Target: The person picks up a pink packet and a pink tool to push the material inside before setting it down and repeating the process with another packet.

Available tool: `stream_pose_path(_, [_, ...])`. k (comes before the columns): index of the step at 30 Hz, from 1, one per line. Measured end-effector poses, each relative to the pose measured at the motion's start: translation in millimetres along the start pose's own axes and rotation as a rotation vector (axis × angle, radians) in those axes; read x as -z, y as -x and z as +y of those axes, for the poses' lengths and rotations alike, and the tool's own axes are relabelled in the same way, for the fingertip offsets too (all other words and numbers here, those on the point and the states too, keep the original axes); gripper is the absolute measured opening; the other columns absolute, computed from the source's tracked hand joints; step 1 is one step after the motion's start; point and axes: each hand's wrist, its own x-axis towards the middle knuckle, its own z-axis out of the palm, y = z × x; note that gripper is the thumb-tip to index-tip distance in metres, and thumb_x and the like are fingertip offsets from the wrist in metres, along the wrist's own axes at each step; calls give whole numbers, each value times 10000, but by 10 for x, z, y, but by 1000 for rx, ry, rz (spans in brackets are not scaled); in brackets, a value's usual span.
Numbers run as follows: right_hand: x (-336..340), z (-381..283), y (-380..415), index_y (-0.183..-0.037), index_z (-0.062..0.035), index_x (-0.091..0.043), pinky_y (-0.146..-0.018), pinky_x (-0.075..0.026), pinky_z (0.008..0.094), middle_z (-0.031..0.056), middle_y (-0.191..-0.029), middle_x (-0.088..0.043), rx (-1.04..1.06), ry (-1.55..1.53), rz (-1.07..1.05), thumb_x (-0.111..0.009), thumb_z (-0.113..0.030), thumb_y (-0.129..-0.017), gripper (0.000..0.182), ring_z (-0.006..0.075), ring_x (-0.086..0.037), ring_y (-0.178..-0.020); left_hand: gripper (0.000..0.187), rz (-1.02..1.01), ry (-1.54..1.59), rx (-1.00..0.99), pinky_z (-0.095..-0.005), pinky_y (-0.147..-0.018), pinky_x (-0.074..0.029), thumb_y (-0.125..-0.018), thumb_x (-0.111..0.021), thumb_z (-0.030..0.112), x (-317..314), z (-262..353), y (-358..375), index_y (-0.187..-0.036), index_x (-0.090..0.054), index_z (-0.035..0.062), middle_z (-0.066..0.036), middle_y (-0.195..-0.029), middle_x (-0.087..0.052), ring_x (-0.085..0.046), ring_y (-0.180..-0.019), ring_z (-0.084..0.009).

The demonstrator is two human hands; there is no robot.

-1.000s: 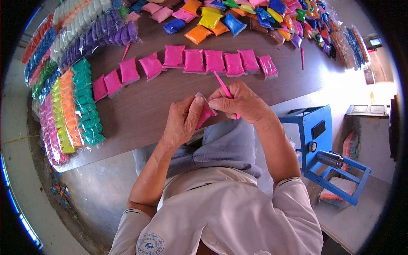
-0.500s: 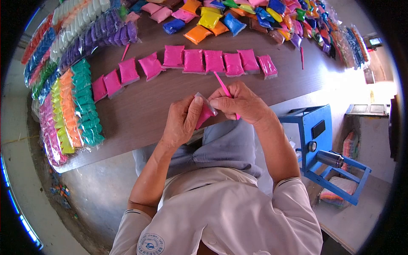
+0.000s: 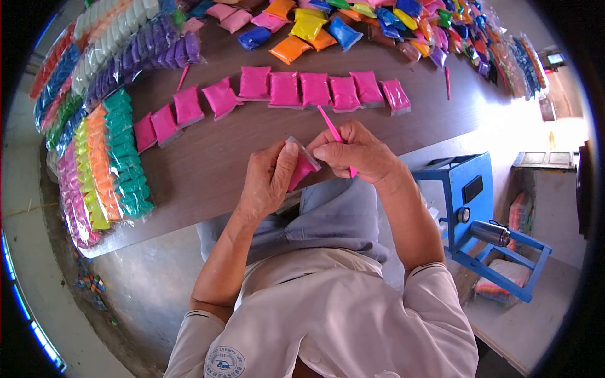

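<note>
My left hand (image 3: pixel 272 173) is closed on a small pink packet (image 3: pixel 304 169) with a clear plastic edge, held tilted over the front edge of the table. Thumb on top, it grips the packet's left side. My right hand (image 3: pixel 356 151) is closed around a thin pink plastic stick (image 3: pixel 329 124), whose tapered end points up toward the table. The right fingertips are right at the packet's clear edge. Beyond both hands, several filled pink packets (image 3: pixel 283 89) lie in a curved row across the brown table.
Bundles of packets in clear wrap, including teal (image 3: pixel 131 154) and purple (image 3: pixel 151 60) ones, line the table's left side. A heap of loose coloured packets (image 3: pixel 309 25) covers the back. At right, a blue stool (image 3: pixel 469 189) holds a phone and a metal flask (image 3: pixel 490 233).
The view has shifted very slightly. Both hands keep the same grip on the packet and the stick.
</note>
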Motion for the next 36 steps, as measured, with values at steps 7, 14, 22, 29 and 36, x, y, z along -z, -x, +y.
stream_pose_path(7, [20,34,4,-944,14,-717,-453,-318,214,-45,-610,-494,2,-22,-3,-736,-220,-862,248,41,-402,-511,419,-17,-3,-34,-243,-508,-322,-1063,-442,326,9,-41,-3,-836,-636,31,43,-641,-507,-407,-599,-40])
stream_pose_path(14, [-13,1,-4,-906,1,-720,-450,-320,208,-48,-606,-500,-20,-5,23,-747,-194,-853,204,36,-400,-509,418,-4,-52,-93,-253,-510,-323,-1063,-440,322,12,-46,-15,-829,-620,27,38,-640,-494,-406,-601,-51])
stream_pose_path(22, [-50,-15,-21,-888,-10,-719,-441,-331,196,-37,-619,-540,-13,26,34,-758,-202,-848,200,34,-423,-502,411,-3,-25,-58,-252,-517,-330,-1064,-438,322,7,-94,0,-838,-614,28,37,-640,-489,-406,-611,-52])
stream_pose_path(29, [-32,-1,-32,-871,-14,-714,-440,-349,193,-26,-634,-566,-15,24,22,-756,-207,-848,199,32,-439,-504,401,-2,15,-23,-309,-507,-341,-1052,-475,288,-12,-27,-4,-789,-563,-1,-11,-605,-433,-377,-608,-86])
stream_pose_path(36, [-43,-12,-24,-904,-4,-711,-443,-361,189,-22,-660,-580,0,47,26,-733,-203,-867,204,30,-450,-512,403,4,5,-16,-305,-511,-346,-1054,-469,290,-5,-29,-4,-794,-569,-2,-11,-608,-433,-379,-610,-87])
